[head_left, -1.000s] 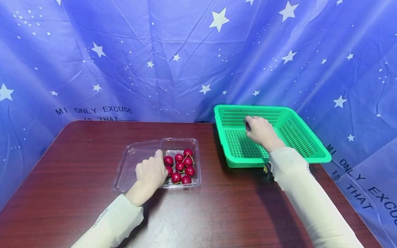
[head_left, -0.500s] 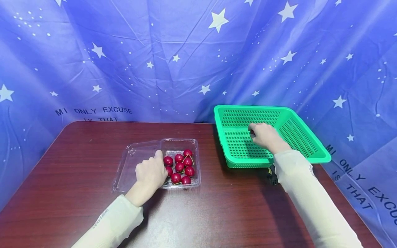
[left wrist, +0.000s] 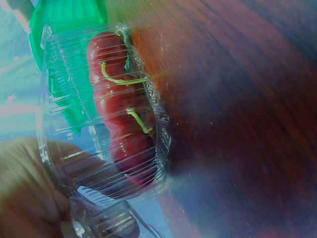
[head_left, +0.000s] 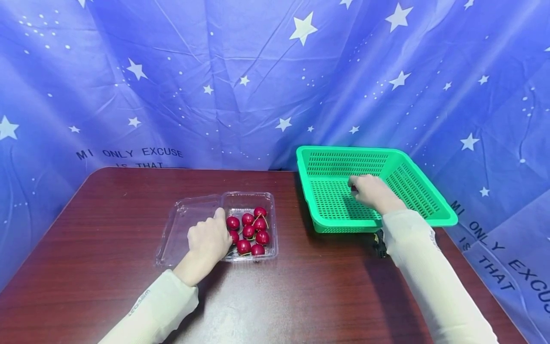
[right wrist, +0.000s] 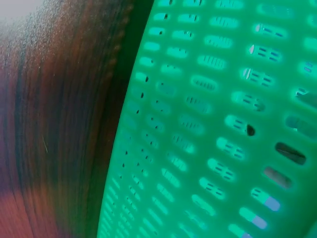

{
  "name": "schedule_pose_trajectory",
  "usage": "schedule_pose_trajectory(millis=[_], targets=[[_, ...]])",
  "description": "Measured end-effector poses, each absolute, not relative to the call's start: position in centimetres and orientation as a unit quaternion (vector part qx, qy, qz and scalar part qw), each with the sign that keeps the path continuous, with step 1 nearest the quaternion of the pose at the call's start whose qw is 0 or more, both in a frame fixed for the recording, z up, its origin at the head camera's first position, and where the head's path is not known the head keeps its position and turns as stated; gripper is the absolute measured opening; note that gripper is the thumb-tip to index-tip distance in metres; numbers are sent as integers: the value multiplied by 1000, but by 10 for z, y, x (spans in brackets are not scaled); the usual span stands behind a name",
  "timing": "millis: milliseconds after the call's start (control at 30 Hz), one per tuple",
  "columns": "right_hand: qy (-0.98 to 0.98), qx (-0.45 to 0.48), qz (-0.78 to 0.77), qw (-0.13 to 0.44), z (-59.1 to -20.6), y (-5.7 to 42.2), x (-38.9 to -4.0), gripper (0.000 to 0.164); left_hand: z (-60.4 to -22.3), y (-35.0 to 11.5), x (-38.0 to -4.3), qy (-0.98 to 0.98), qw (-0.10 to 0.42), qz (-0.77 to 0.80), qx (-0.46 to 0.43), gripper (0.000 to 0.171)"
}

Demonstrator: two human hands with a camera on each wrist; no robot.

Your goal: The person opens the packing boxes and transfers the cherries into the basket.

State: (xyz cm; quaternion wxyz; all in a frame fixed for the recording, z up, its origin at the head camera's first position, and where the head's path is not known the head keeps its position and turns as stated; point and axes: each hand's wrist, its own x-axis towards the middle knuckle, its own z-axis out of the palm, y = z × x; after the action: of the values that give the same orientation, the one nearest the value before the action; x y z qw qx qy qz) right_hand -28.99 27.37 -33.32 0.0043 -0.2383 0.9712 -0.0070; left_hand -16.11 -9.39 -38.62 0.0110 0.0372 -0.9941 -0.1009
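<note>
My left hand (head_left: 209, 240) holds the left side of a clear plastic clamshell box (head_left: 275, 224), where box and lid meet. Several red cherries (head_left: 248, 232) lie in the box, some with green stems. In the left wrist view, the cherries (left wrist: 113, 101) show through the ribbed plastic wall, with part of the left hand (left wrist: 29, 188) against it. Over the inside of a green plastic basket (head_left: 326, 222), my right hand (head_left: 373, 192) has curled fingers. A small dark red bit, apparently a cherry, shows at its fingertips. Basket slots (right wrist: 213, 99) hide that hand in the right wrist view.
The box's clear lid (head_left: 182, 229) lies opened out to the left on the brown wooden table (head_left: 275, 306). Behind the table hangs a blue curtain (head_left: 240, 95) with stars. A dark device (head_left: 380, 243) sits at the right wrist, near the basket's front rim.
My right hand has moved a little to the right and nearer to me, lower over the basket, fingers still curled. The left hand, the box and its cherries have stayed in place.
</note>
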Motion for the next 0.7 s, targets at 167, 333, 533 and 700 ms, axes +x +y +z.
schedule_pose_trajectory(millis=[167, 333, 533, 700], targets=[[972, -236, -15, 8, -335, 276, -290, 20, -386, -94, -161, -994, 9, -103, 40, 27], [972, -235, -10, 14, -336, 276, -290, 20, -385, -94, -161, -993, 7, -107, 40, 26], [971, -238, -6, 17, -338, 275, -291, 18, -386, -95, -160, -994, 9, -106, 39, 26], [972, -234, -4, 27, -338, 275, -290, 22, -386, -94, -160, -994, 11, -104, 39, 27]])
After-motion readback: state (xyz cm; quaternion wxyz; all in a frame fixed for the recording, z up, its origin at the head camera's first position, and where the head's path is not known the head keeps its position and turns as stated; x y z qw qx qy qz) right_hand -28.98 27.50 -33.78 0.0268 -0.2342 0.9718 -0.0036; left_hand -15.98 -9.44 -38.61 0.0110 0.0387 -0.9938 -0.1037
